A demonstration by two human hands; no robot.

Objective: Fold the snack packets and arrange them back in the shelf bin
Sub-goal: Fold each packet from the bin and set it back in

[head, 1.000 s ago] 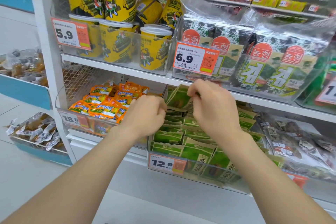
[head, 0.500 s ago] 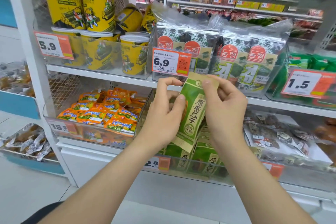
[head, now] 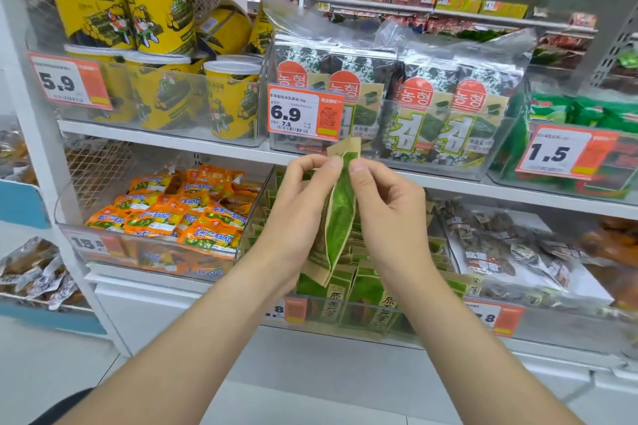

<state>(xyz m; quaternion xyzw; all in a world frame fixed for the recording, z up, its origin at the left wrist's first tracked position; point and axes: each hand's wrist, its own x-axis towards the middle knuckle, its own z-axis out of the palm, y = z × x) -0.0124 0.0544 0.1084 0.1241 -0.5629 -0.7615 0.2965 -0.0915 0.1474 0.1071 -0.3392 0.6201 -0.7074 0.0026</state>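
A green and tan snack packet [head: 340,214] stands upright in front of the shelf, bent lengthwise so its two sides come together. My left hand [head: 297,217] pinches its upper left side and wraps round its left edge. My right hand [head: 386,210] pinches its upper right side with thumb and fingers. Behind and below them, a clear shelf bin [head: 348,316] on the lower shelf holds several more green packets of the same kind, partly hidden by my hands.
Left of that bin is a clear bin of orange packets [head: 179,214]. To the right lie dark bagged snacks [head: 500,245]. The upper shelf carries yellow tubs [head: 162,45], seaweed packs [head: 414,107] and price tags. White floor lies below.
The packet came out of the bin and rose in front of the shelf. It showed its flat front half a second ago; now both hands have bent it lengthwise.
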